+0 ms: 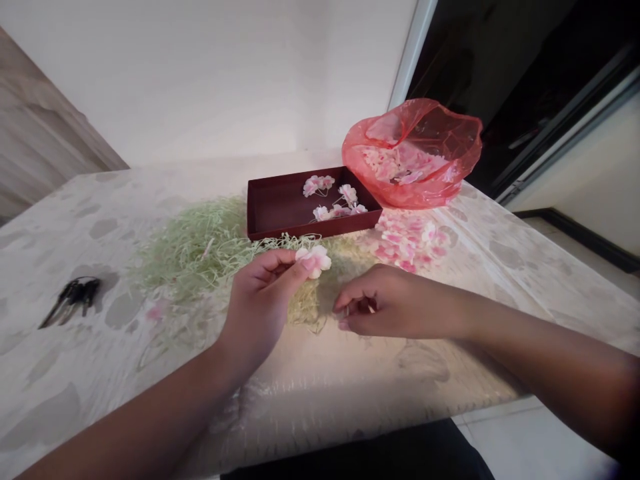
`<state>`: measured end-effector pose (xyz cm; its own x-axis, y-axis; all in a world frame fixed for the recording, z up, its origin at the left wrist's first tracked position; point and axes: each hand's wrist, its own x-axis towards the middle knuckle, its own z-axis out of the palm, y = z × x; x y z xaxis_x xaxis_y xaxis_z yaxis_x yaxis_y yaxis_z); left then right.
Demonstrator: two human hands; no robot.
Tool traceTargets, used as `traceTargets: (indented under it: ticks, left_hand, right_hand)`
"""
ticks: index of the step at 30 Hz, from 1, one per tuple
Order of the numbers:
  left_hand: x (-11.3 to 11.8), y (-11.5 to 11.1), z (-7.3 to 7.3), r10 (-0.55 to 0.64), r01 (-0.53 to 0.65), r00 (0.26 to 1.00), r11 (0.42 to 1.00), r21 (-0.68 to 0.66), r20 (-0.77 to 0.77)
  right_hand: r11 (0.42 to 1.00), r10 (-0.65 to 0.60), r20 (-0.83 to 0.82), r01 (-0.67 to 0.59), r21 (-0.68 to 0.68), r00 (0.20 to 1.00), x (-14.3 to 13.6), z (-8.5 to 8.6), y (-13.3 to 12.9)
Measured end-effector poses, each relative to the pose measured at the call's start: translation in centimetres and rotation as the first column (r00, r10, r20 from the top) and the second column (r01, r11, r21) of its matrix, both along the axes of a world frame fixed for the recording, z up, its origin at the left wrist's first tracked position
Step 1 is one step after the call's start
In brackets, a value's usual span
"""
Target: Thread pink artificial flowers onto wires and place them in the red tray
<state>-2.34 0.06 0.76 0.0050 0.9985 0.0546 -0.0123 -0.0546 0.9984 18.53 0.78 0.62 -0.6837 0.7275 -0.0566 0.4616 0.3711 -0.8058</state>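
My left hand point(267, 283) pinches a pale pink and white artificial flower point(316, 260) between thumb and fingers, in front of the box. To its right, my right hand point(373, 303) hangs low over the table with its fingers curled together. A thin pale bit shows at its fingertips, too small to name. Behind both hands stands a shallow dark maroon box point(280, 230) with several pink flowers point(340, 211) on thin stems lying in its right part. Pale green shredded filler point(200, 243) is heaped to the left and front of the box.
A translucent red plastic bag point(425, 193) holding pink flowers stands at the back right. Loose pink petals point(407, 243) lie in a pile before it. A bunch of keys point(75, 297) rests at the left on the patterned tablecloth point(340, 393). A wall rises behind the table.
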Motion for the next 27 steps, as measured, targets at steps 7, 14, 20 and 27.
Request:
traceTargets:
  ticks: [7, 14, 20, 27]
  left_hand:
    - [0.0, -0.2, -0.1, -0.008, 0.008, 1.000, 1.000, 0.011, -0.017]
    - [-0.1, -0.4, -0.4, 0.009, -0.008, 0.999, 1.000, 0.015, -0.054]
    - [-0.1, -0.4, -0.4, -0.025, 0.026, 0.999, 0.999, 0.031, -0.025]
    - [-0.3, -0.3, -0.7, -0.037, 0.038, 0.998, 0.999, 0.011, -0.046]
  right_hand:
    - [0.978, -0.209, -0.092, 0.208, -0.024, 0.974, 0.0, -0.8, -0.2]
    - [0.923, -0.184, -0.093, 0.205, 0.327, 0.979, 0.6, 0.8, 0.1]
    - [0.986, -0.075, 0.214, 0.104, -0.129, 0.974, 0.4, 3.2, -0.6]
    - [0.985, -0.157, 0.258, 0.131, 0.114, 0.953, -0.4, 1.6, 0.1]
